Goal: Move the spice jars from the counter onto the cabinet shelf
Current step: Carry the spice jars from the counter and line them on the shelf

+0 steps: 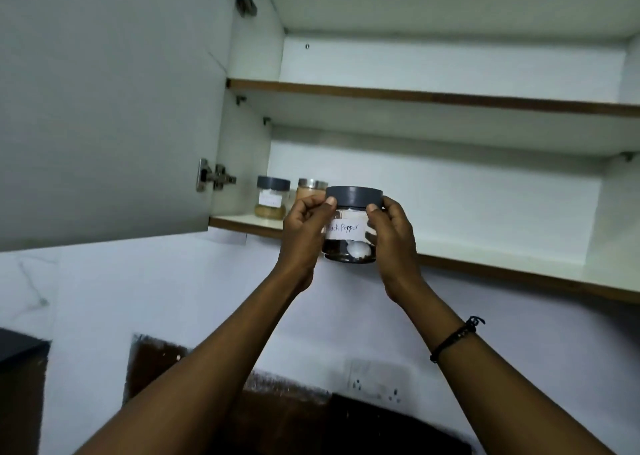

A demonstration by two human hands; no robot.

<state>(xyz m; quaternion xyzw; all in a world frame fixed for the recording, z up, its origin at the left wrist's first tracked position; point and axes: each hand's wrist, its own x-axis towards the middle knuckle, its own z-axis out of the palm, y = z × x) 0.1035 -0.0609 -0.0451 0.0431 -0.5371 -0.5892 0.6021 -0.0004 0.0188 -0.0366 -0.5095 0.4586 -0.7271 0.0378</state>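
You hold a clear, glossy plastic jar (351,226) with a matt grey plastic lid (354,196) and a white paper label (346,228). The cabinet shelf (485,257) looks smooth and white-laminated, its front edge bare brown wood. The door hinge (213,175) is shiny metal. Your bracelet (455,338) looks like black cord.

Head view (single), angled upward, close to open cabinet (450,101).

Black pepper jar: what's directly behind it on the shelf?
Behind the black pepper jar, a steel-lidded jar of pale orange powder shows partly; the left hand covers its base. Anything straight behind is hidden.
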